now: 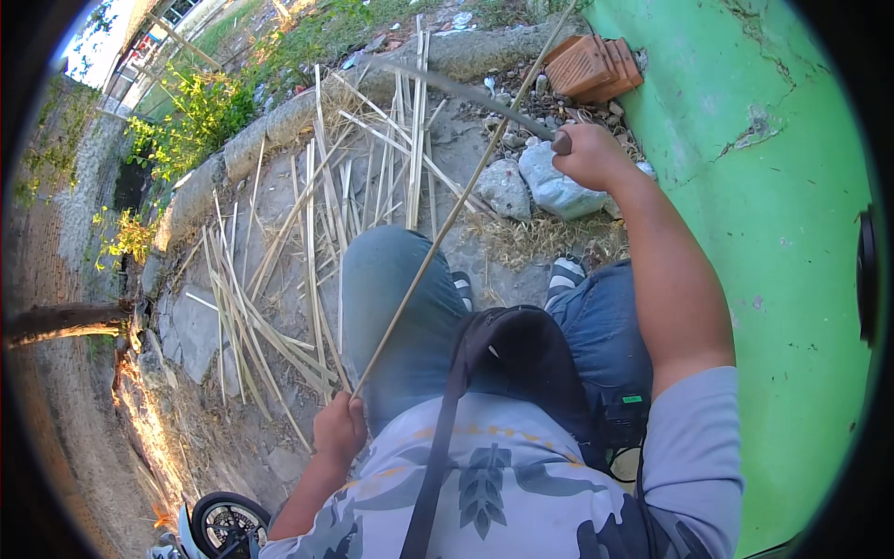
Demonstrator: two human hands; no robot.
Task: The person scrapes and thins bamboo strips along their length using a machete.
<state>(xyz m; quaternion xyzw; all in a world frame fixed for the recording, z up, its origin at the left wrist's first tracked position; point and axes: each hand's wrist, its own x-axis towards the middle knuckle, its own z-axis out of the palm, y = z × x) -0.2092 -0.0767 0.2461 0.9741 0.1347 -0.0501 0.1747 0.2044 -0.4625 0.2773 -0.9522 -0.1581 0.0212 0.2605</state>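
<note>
- Head view: a long, thin, tan stick (438, 238) is gripped by the left hand (339, 427), over the left knee (386, 289)
- A blurred knife (466, 93) is held by the right hand (596, 156)
- Pale strips (415, 140) are strewn near the curb (284, 123)

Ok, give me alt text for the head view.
Left hand holding a long thin stick, right hand gripping a long blade by its handle. Pale strips lie scattered across the ground; a green wall stands at right.
</note>
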